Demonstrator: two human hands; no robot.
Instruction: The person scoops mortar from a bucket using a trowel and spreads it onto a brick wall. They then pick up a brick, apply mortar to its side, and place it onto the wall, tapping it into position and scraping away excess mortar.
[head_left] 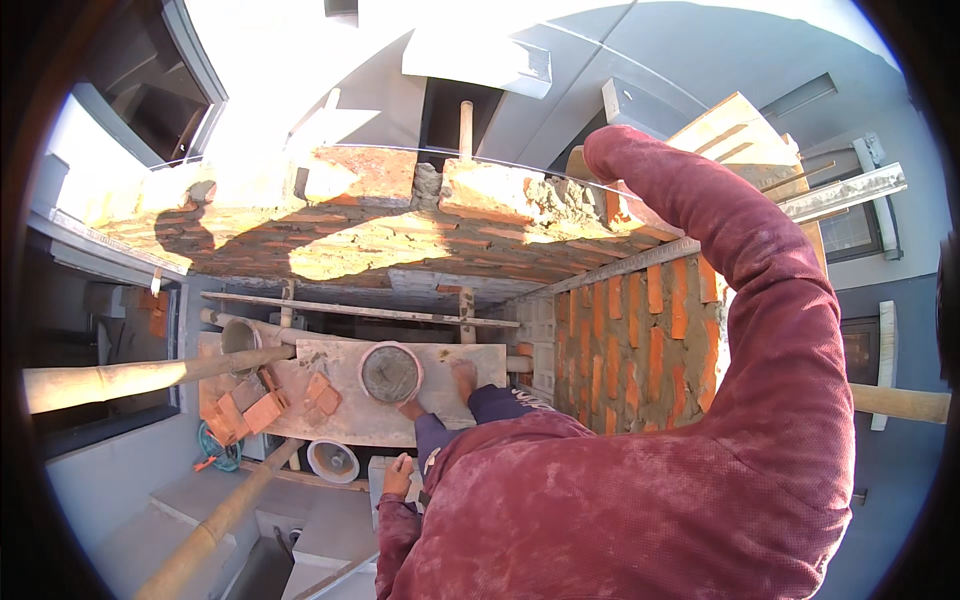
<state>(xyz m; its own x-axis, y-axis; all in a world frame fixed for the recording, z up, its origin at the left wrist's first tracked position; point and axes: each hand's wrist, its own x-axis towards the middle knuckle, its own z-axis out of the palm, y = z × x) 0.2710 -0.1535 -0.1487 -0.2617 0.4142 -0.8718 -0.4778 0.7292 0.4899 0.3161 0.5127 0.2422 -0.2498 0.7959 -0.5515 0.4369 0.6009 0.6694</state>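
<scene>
My right arm, in a dusty maroon sleeve, reaches out to the top of a brick wall (380,235). The sleeve's end hides most of my right hand (612,190), so its fingers do not show. It is nearest the wall's top course, beside grey mortar (562,207) and an upright brick edge. Low at my left side, my left hand (397,475) is closed with curled fingers; what it holds, if anything, is too small to make out. A round bucket of grey mortar (391,373) stands by my bare feet on the plank platform (330,360).
Loose bricks (262,412) lie on the platform's left part near another bucket (240,340). Bamboo poles (160,378) cross at the left. A round basin (333,461) sits below the platform. A string runs along the wall top. A second brick wall (640,345) stands at the right.
</scene>
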